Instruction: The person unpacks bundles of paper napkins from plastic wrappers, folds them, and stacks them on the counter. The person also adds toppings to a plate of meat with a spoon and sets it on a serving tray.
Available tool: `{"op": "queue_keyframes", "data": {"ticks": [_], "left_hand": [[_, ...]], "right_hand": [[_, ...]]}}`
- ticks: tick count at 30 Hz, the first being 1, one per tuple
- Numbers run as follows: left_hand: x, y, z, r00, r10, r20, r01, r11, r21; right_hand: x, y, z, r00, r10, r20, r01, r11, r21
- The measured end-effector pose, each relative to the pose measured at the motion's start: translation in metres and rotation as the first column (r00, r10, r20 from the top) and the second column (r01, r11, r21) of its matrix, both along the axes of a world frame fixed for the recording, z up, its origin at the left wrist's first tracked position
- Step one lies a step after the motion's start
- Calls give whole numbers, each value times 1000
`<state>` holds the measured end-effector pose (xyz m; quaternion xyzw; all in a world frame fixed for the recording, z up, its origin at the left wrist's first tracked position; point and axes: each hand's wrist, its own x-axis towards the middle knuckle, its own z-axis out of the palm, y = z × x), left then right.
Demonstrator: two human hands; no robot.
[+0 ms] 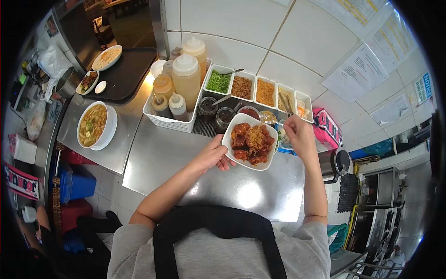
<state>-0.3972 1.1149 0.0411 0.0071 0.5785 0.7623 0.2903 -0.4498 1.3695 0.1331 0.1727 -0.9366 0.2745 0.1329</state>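
My left hand point(213, 156) grips the left rim of a white square bowl point(227, 139), held above the steel counter. Glazed reddish-brown pieces point(241, 130) fill the bowl, with golden-brown crumbs point(255, 140) heaped on them. Just beyond the bowl's right side, my right hand point(298, 132) is closed in a pinch on the thin handle of a spoon point(278, 122). The spoon's head reaches toward a small jar of yellowish topping point(268, 116); whether it touches the contents is hard to see.
White tubs of chopped scallions point(218, 81), brown bits point(242, 87) and orange crumbs point(265, 92) line the wall. Squeeze bottles point(186, 76) fill a white basket point(172, 123). Left are a soup bowl point(93, 125) and a black tray point(132, 69). A dark-lidded metal jug point(331, 162) stands right.
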Motion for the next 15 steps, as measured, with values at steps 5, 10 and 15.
{"op": "queue_keyframes", "data": {"ticks": [5, 10, 15], "left_hand": [[2, 4, 4, 998, 38, -51, -39, 999, -27], [19, -14, 8, 989, 107, -101, -108, 994, -6], [63, -67, 36, 988, 146, -56, -141, 986, 88]], "right_hand": [[-54, 20, -17, 930, 81, 359, 63, 926, -371], [-133, 27, -71, 990, -126, -67, 138, 965, 221], [-121, -5, -43, 960, -16, -279, 104, 947, 304]]}}
